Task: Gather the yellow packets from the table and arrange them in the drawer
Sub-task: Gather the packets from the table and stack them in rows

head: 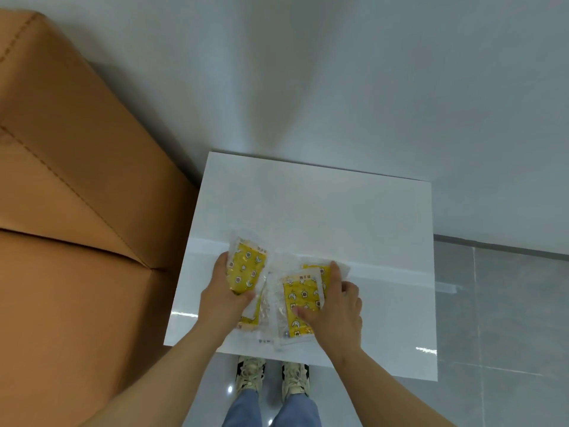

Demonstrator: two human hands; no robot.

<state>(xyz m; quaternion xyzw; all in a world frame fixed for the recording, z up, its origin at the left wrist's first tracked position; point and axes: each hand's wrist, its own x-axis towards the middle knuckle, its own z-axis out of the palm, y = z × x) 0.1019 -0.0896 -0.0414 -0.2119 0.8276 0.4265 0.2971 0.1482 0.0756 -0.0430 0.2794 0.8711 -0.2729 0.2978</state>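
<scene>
Here the writing is scant: each yellow packet carries a short line of dark characters on a pale strip at its top edge, too small and blurred to read, and no brand can be made out. The print below it is a repeating pattern of small white, brown-outlined cartoon shapes on bright yellow, sealed inside a clear, crinkly plastic wrapper with wide transparent borders.

The left hand grips the left packet, fingers curled behind it and the thumb across its lower edge. It is tilted up, toward eleven o'clock from that hand. The right hand holds the right packet, thumb pressed on its yellow face and fingers hooked over its far edge at one o'clock. A third packet lies partly under the left hand, between the two hands. A fourth packet peeks out behind the right packet, at twelve o'clock from it. All four cluster near the front edge of the table, around seven o'clock on its top.

The table is a glossy white rectangular slab with sharp corners and bright glints. At nine o'clock stands a tan leather-look sofa, padded, with stitched seams. At three o'clock the floor is of smooth grey tiles. At six o'clock, cream laced shoes with black trim and blue jeans show below the table edge.
</scene>
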